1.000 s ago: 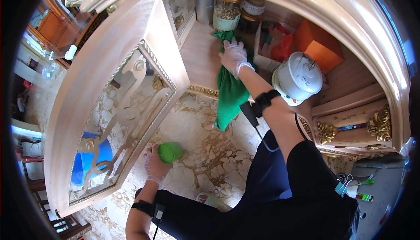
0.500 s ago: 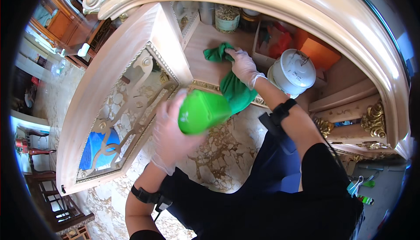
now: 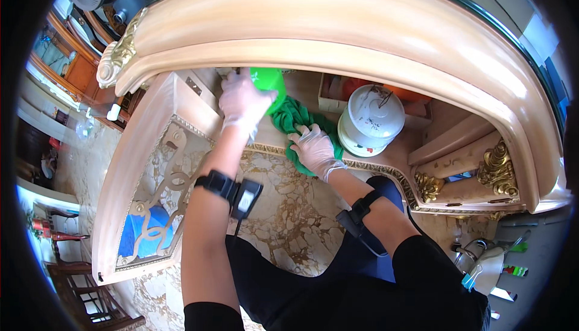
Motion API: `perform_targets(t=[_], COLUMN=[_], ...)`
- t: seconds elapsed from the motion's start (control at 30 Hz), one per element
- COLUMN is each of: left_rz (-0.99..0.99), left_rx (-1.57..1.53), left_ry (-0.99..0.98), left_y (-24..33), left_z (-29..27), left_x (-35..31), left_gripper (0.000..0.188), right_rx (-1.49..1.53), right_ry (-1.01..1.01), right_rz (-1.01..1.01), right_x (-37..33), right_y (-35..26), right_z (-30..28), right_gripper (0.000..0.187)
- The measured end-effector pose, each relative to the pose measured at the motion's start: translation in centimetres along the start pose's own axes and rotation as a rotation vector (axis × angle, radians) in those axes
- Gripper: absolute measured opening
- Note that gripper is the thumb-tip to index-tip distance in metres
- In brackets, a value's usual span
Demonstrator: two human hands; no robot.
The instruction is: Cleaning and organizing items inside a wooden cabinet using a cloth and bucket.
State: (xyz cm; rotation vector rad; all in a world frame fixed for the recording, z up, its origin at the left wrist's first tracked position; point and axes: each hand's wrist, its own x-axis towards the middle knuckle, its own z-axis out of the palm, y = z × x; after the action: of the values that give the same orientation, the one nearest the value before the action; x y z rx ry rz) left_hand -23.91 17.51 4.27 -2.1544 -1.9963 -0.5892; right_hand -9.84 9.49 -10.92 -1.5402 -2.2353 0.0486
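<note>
My gloved left hand grips a bright green plastic container inside the cabinet, just under its upper frame, which cuts off the container's far end. Right of it, a crumpled dark green cloth lies on the wooden shelf and hangs over the front edge. My gloved right hand presses down on this cloth with its fingers curled into it. A white lidded pot stands close to the right of the cloth, on a white dish with a coloured pattern.
The cabinet door with metal scrollwork stands open at the left. An open box with red and orange things sits behind the pot. The pale cabinet top overhangs the shelf. A blue object shows through the door; marble floor lies below.
My left hand has carried the green container forward, from over the floor into the cabinet. My right hand has drawn back towards the shelf's front edge, and the cloth is now bunched up.
</note>
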Motion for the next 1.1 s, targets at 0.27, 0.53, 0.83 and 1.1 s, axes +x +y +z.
perform_targets(t=[0.27, 0.53, 0.83, 1.1], left_rz=[-0.043, -0.047, -0.044, -0.022], left_rx=[0.108, 0.081, 0.047, -1.092], left_ry=[0.161, 0.087, -0.13, -0.426], left_y=[-4.7, -5.0, -2.4, 9.6], left_z=[10.6, 13.1, 10.9, 8.6], left_x=[8.1, 10.1, 6.9, -10.3], left_gripper=[0.053, 0.056, 0.067, 0.084], right_rx=[0.035, 0.003, 0.029, 1.716], right_ry=[-0.032, -0.014, 0.006, 0.279], right_rz=[0.04, 0.035, 0.016, 0.507], right_x=[-0.3, -0.1, -0.1, -2.1], right_y=[0.2, 0.1, -1.1, 3.1], right_z=[-0.1, 0.2, 0.0, 6.7], right_gripper=[0.027, 0.027, 0.025, 0.019])
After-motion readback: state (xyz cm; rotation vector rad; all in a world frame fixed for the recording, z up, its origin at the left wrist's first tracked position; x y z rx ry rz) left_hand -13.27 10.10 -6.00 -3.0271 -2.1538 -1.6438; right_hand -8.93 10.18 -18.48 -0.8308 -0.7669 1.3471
